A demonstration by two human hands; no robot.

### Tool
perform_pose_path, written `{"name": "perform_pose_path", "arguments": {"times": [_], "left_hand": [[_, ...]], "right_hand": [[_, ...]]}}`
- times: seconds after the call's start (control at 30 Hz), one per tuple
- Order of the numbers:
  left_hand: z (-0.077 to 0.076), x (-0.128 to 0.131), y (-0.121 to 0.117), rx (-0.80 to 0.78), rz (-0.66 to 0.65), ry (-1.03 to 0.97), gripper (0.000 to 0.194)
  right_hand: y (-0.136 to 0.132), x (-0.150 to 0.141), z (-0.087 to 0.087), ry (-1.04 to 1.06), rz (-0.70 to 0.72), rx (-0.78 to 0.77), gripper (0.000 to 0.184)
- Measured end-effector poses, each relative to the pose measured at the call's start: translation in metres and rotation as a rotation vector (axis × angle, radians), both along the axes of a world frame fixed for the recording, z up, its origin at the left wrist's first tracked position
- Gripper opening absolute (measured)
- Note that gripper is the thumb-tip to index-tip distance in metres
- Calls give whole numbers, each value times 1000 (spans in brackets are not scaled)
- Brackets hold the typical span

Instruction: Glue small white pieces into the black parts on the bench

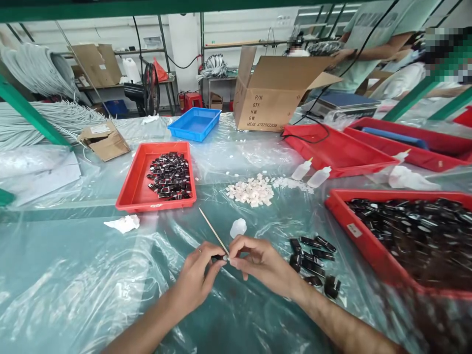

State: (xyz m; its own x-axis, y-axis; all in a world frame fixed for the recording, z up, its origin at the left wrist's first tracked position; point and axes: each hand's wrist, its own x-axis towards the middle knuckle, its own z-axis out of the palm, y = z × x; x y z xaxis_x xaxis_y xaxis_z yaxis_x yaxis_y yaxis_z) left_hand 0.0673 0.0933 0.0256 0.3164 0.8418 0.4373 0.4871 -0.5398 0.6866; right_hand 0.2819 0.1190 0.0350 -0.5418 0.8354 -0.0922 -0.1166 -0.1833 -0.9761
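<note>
Your held piece [218, 257]: black
Your stick [212, 228]: pale yellow-tan
Your loose pieces [313, 267]: black, pale streaks
Your heaped bits [252, 191]: creamy white
Your counter [92, 260]: green, streaked with white glints
Your piece trays [142, 182]: red
Farther tray [193, 123]: blue
Your carton [278, 103]: brown, dark lettering

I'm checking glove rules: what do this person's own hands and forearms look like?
The left hand and right hand are ungloved, and no sleeves show on the forearms. A thin band, apparently a ring, sits on one left finger.
</note>
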Motion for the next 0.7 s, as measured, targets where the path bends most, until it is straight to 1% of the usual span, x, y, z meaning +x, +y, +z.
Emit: {"name": "perform_pose_path", "arguments": {"times": [0.07, 0.2, 0.3, 0.4, 0.47, 0.57, 0.7], "left_hand": [[-1, 0, -1, 7, -22, 23, 10], [-3, 1, -3, -40, -50, 67, 8], [-1, 2, -5, -45, -69, 89, 9], [3, 2, -7, -20, -120, 109, 10], [7, 0, -8, -15, -168, 142, 13], [10, -2, -9, -22, -226, 202, 20], [8, -3, -12, 12, -254, 200, 24]], "right_hand": [[1, 1, -2, 18, 25, -32, 22], [7, 3, -6, 54, 87, -89, 24], [9, 5, -6, 77, 135, -158, 22], [9, 5, -6, 113, 183, -255, 28], [7, 3, -7, 136, 209, -313, 31], [5, 2, -10, 162, 222, -381, 32], [3, 2, -13, 186, 248, -447, 32]]}}
